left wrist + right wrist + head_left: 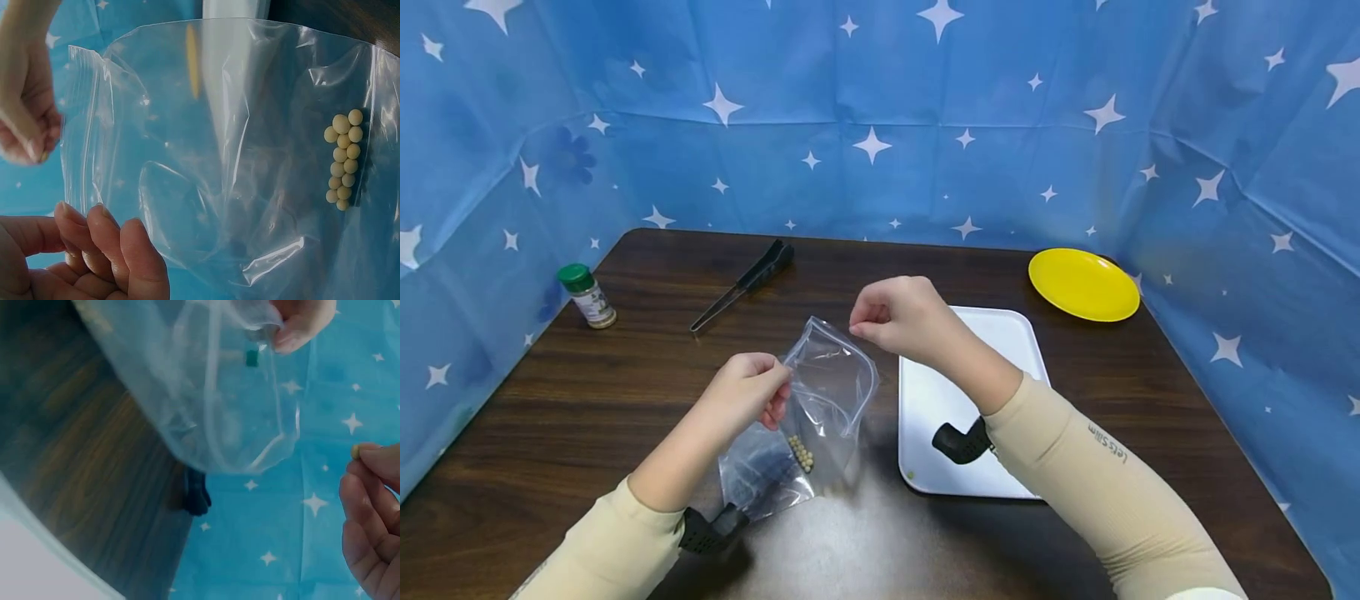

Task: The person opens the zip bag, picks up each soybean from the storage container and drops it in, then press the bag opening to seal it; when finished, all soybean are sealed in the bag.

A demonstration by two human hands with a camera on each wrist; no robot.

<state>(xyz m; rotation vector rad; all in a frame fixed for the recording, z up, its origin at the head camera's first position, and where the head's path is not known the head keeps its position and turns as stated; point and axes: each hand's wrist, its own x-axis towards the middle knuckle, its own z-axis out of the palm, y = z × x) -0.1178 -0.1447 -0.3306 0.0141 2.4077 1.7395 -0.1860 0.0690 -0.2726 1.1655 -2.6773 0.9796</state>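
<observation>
My left hand (pixel 745 393) pinches the upper edge of a clear zip-top bag (pixel 835 379), which hangs upright with its mouth parted. Several round, pale yellow soybeans (pixel 342 159) lie gathered along the bottom of the bag. To the right of the mouth and a little higher, my right hand (pixel 904 315) is raised. In the right wrist view a single soybean (pixel 355 452) sits pinched between its thumb and forefinger, apart from the bag.
A white tray (pixel 925 433) lies under my right forearm, with a small green bit (pixel 911 475) near its corner. Black-handled tongs (pixel 752 279) lie behind the bag. A green-capped seasoning jar (pixel 587 297) stands at the left edge, and a yellow plate (pixel 1084 284) lies back right.
</observation>
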